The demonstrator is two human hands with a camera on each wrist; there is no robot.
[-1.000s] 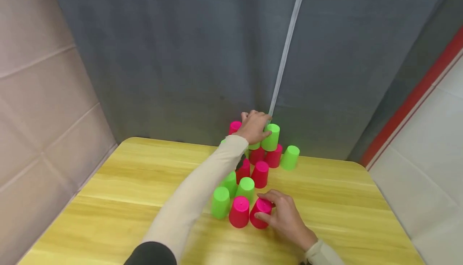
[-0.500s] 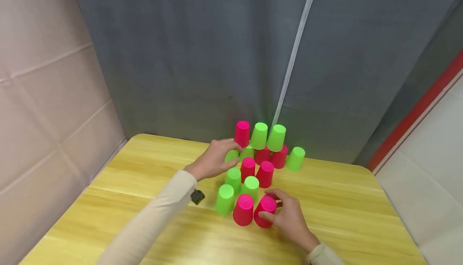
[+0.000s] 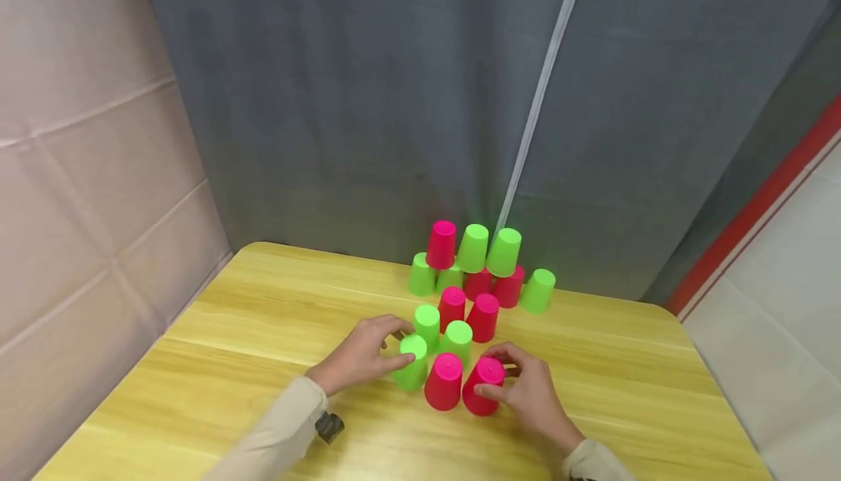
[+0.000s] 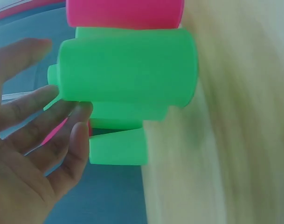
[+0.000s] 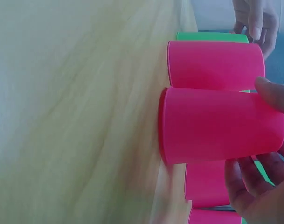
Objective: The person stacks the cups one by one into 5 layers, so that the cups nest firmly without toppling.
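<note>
Upside-down pink and green plastic cups stand on a yellow wooden table (image 3: 230,335). In the nearest row are a green cup (image 3: 412,374), a pink cup (image 3: 443,383) and another pink cup (image 3: 482,387). My left hand (image 3: 397,346) reaches the green cup (image 4: 128,70) with loosely spread fingers (image 4: 62,135) that touch its top end. My right hand (image 3: 494,373) grips the right pink cup (image 5: 216,123), thumb on one side and fingers on the other. Behind stand several more cups (image 3: 455,320) and a two-tier stack (image 3: 473,262).
A grey curtain (image 3: 368,116) with a pale zip seam hangs right behind the table's far edge. A padded beige wall (image 3: 85,174) lies to the left. Bare tabletop spreads to the left and right of the cups.
My left hand pulled back from the rear stack, down the left side of the cups, and now touches the near green cup. The right hand stayed on its pink cup.
</note>
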